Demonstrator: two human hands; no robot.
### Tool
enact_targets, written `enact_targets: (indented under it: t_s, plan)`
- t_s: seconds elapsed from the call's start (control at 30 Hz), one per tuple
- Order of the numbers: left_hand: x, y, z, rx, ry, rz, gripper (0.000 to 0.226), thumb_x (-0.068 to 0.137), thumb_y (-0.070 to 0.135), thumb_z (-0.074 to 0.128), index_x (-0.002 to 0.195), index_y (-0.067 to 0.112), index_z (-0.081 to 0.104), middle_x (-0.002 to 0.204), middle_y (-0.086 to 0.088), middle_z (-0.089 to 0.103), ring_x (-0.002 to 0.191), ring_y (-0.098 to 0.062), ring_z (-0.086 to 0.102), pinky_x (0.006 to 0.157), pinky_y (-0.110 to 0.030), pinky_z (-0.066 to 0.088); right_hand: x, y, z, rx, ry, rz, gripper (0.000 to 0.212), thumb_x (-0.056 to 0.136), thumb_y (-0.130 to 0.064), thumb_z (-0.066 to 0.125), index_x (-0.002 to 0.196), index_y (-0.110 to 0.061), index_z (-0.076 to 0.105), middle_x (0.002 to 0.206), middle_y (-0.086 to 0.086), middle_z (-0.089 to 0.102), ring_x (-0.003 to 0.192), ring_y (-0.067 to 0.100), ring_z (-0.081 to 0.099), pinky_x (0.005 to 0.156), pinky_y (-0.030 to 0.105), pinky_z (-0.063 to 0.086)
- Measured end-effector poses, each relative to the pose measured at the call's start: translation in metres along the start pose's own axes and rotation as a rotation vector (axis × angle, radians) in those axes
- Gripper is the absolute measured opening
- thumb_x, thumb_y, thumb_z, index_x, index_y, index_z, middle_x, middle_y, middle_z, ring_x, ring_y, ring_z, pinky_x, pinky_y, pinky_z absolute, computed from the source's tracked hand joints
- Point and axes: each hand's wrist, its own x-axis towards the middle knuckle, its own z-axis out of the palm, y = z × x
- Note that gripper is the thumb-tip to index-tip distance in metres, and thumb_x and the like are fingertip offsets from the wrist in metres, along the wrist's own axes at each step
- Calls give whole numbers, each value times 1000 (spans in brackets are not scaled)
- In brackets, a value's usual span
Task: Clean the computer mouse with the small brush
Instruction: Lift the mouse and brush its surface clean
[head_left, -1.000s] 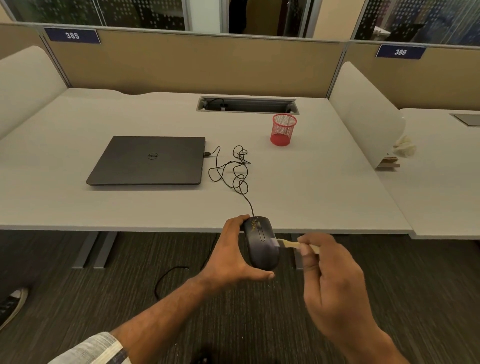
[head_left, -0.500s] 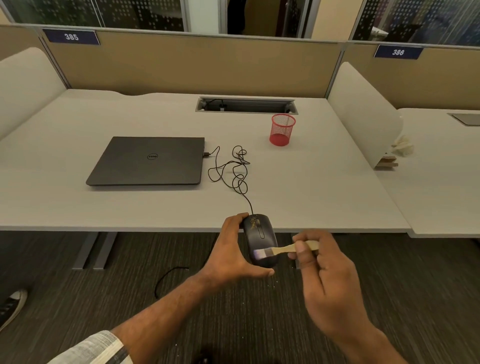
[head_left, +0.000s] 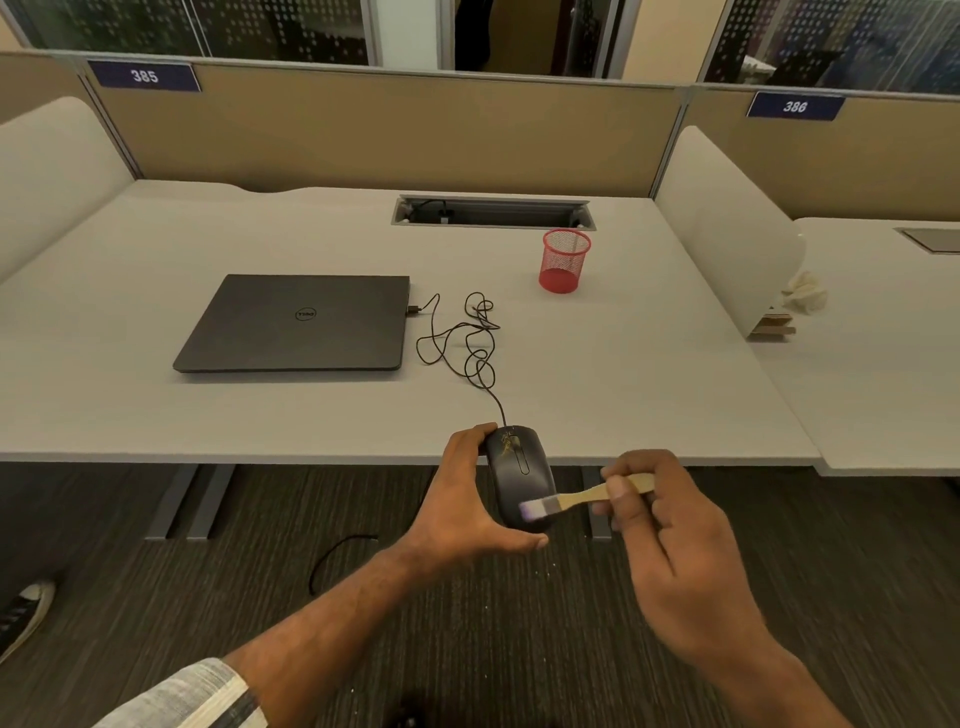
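My left hand (head_left: 467, 499) grips a black wired computer mouse (head_left: 519, 467) in the air, just past the desk's front edge, top side facing me. Yellowish dust marks sit near its scroll wheel. My right hand (head_left: 670, 525) pinches the wooden handle of a small brush (head_left: 582, 496). The pale bristles lie on the mouse's rear right part. The mouse cable (head_left: 467, 343) runs up in loose loops across the desk to a closed laptop (head_left: 296, 322).
A red mesh pen cup (head_left: 565, 261) stands behind the cable on the white desk (head_left: 649, 374). Low white dividers flank the desk, with a crumpled cloth (head_left: 805, 293) beyond the right one. A cable slot (head_left: 493, 212) lies at the back. Dark carpet lies below, with a shoe (head_left: 23, 613) at left.
The brush has swept from the middle of the mouse's right side down to its rear end. My left hand holds the mouse almost still.
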Motion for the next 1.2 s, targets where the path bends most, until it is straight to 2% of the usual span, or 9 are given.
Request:
enact_targets:
  t_s: [0.1, 0.27, 0.5, 0.57, 0.77, 0.83, 0.93, 1.07, 1.2]
  plan:
    - [0, 1, -1, 0, -1, 5, 112, 54, 29, 97, 144, 28, 29, 139, 9, 39, 127, -8, 43, 114, -30, 38, 0, 5, 2, -51, -56, -9, 19, 92, -44, 36, 100, -34, 51, 69, -6, 60, 59, 14, 57, 47, 29, 46]
    - [0, 0, -4, 6, -2, -2, 115, 54, 31, 98, 145, 25, 28, 142, 7, 36, 130, -11, 40, 114, -29, 36, 10, 23, -13, -173, -62, 11, 7, 97, -28, 43, 98, -33, 48, 61, -5, 52, 59, 10, 52, 45, 21, 40]
    - [0, 0, -3, 20, -28, 18, 114, 53, 34, 97, 143, 30, 28, 141, 9, 36, 130, -9, 41, 111, -24, 37, 32, 11, -24, -27, 34, 33, 22, 95, -32, 45, 116, -29, 50, 78, -4, 64, 69, 14, 64, 59, 35, 54]
    - [0, -1, -3, 35, -49, 25, 115, 53, 35, 97, 143, 31, 27, 140, 10, 35, 129, -8, 40, 111, -23, 36, 44, 6, -27, -39, -17, -4, 30, 93, -34, 44, 121, -26, 48, 83, -6, 66, 79, 8, 65, 67, 27, 54]
    - [-5, -3, 1, 30, -96, 24, 113, 52, 41, 95, 140, 38, 24, 140, 15, 33, 129, -6, 38, 100, -6, 31, 86, -4, -34, -85, -188, -69, 5, 95, -20, 57, 99, -23, 56, 86, -13, 65, 83, 3, 64, 67, 9, 49]
    - [-7, -5, 3, 26, -106, 18, 113, 52, 40, 96, 140, 39, 24, 139, 18, 32, 129, -4, 38, 99, -4, 30, 94, -8, -31, -55, -254, -68, 4, 95, -19, 58, 96, -23, 59, 85, -12, 67, 83, 3, 64, 69, 10, 49]
    - [-11, -5, 6, 26, -117, 15, 116, 52, 39, 97, 143, 34, 25, 140, 18, 33, 130, -4, 38, 105, -10, 33, 98, -9, -18, -26, -360, -71, 5, 96, -19, 58, 95, -23, 60, 83, -10, 67, 79, 7, 64, 70, 19, 52]
    - [-15, -3, 8, 42, -150, 37, 119, 52, 38, 96, 148, 28, 26, 146, 12, 33, 134, -7, 37, 115, -27, 36, 96, 0, 1, -94, -402, -70, 9, 97, -23, 56, 92, -30, 55, 81, -12, 65, 80, -6, 60, 64, 10, 48]
    - [-18, -5, 11, 44, -150, 53, 112, 53, 35, 97, 144, 30, 32, 143, 16, 35, 133, 0, 36, 113, -20, 35, 96, 10, 9, -131, -317, -71, 10, 97, -19, 56, 93, -28, 54, 78, -18, 61, 82, -13, 58, 67, 2, 43]
